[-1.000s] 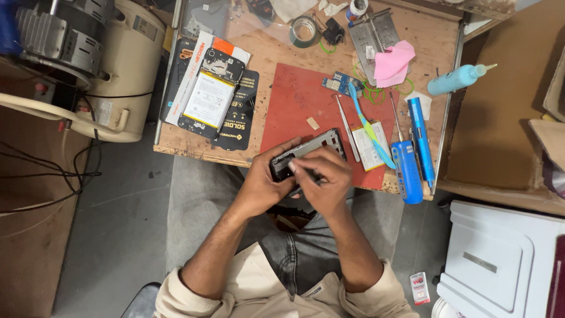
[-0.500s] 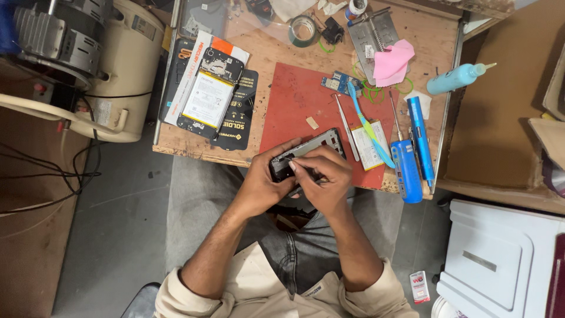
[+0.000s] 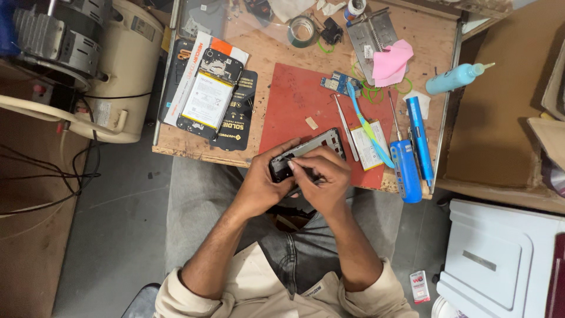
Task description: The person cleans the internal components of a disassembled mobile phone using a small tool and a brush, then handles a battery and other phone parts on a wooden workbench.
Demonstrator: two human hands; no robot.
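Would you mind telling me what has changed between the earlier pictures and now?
Nothing has visibly moved. The left hand still grips the phone frame at the edge of the red mat, and the right hand stays pressed on it. The blue screwdriver and toothbrush lie where they were.

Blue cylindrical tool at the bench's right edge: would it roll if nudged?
Probably. The blue cylindrical tool looks round and smooth, so a sideways push may roll it off the wooden bench. It looks rigid, so it should lift without flexing.
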